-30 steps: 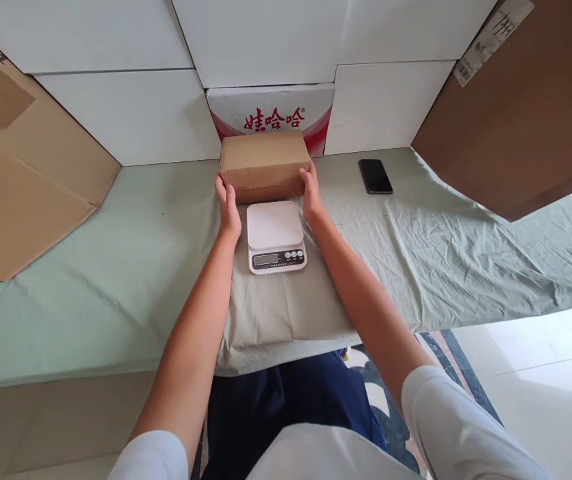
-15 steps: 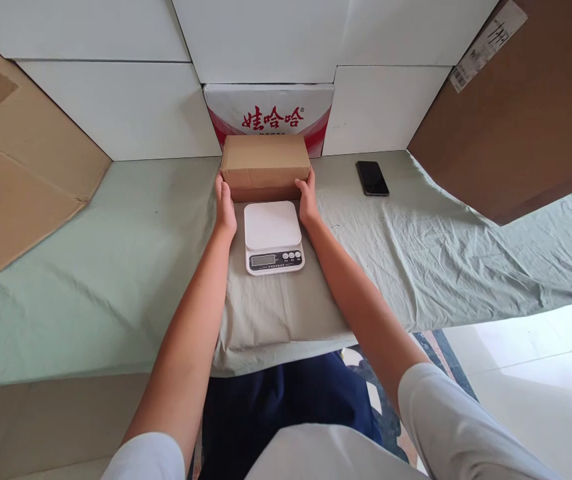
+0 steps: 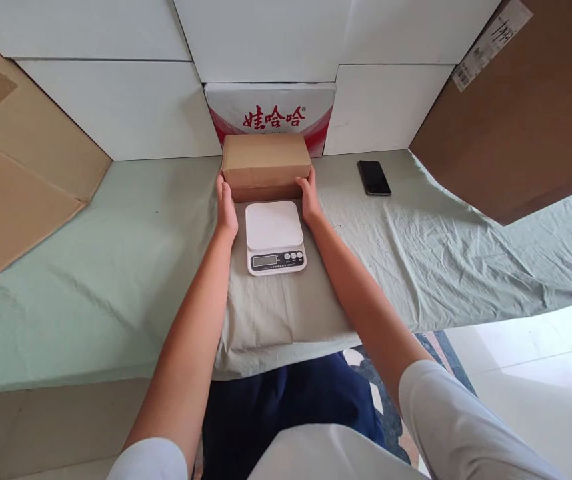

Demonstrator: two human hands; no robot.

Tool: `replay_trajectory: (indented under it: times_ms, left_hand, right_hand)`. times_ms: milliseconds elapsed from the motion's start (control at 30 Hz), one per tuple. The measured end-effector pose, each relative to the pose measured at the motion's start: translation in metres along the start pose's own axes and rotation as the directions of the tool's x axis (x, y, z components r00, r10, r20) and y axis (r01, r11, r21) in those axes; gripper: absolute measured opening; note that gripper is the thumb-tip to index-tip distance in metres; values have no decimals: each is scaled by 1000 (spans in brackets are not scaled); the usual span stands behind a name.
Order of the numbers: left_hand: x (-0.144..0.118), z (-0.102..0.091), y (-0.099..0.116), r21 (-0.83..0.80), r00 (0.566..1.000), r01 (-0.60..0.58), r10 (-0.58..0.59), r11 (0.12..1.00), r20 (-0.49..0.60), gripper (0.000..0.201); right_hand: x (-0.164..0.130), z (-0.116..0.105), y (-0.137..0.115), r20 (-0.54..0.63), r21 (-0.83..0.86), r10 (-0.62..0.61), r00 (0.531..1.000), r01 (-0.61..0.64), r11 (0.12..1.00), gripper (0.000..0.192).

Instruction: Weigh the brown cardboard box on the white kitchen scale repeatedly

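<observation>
A closed brown cardboard box (image 3: 266, 157) is between my two hands at the back of the table. My left hand (image 3: 227, 208) presses on its left end, thumb toward the front and the other fingers mostly hidden along the side. At the right end, my right hand (image 3: 309, 199) grips it, the thumb lying on the front face. Just in front of the box, between my wrists, a white digital kitchen scale (image 3: 275, 227) lies flat with its plate bare. Its display (image 3: 265, 261) and buttons face me; I cannot make out any reading.
A black smartphone (image 3: 374, 178) lies right of the box. Behind stands a white and red carton (image 3: 271, 100) against white panels (image 3: 116, 107). Large cardboard sheets flank the table: a tan one (image 3: 21, 180) on the left, a darker brown one (image 3: 521, 127) on the right. Pale green cloth (image 3: 116, 267) covers the table.
Both hands keep the same hold on the box. The whole view has shifted very slightly; nothing else has visibly moved.
</observation>
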State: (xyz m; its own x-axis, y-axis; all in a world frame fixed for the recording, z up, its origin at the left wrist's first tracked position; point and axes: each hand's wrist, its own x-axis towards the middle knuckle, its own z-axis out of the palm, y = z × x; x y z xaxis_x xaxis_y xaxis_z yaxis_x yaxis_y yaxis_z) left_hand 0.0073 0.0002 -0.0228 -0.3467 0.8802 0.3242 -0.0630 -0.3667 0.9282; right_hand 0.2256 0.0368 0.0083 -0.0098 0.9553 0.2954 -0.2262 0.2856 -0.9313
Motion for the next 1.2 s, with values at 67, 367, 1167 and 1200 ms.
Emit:
replay_trajectory:
  times_ms: [67,367,1167,1200]
  left_hand:
    - [1,0,-1,-1,1000,1,-1,1000,-6,90]
    - [2,0,0,15,1000,17,-17,1000,-7,93]
    - [8,-44,19,14,991,131,-130,991,-19,86]
    - [8,-44,18,5,991,135,-135,991,-20,84]
  right_hand:
    - [3,-2,-1,29,15,14,999,-15,1000,73]
    - [10,-4,7,41,33,32,999,-33,999,84]
    - [4,-36,2,-120,-33,103,987,-108,994,86]
    - [4,-35,2,-118,-25,110,987,-113,993,87]
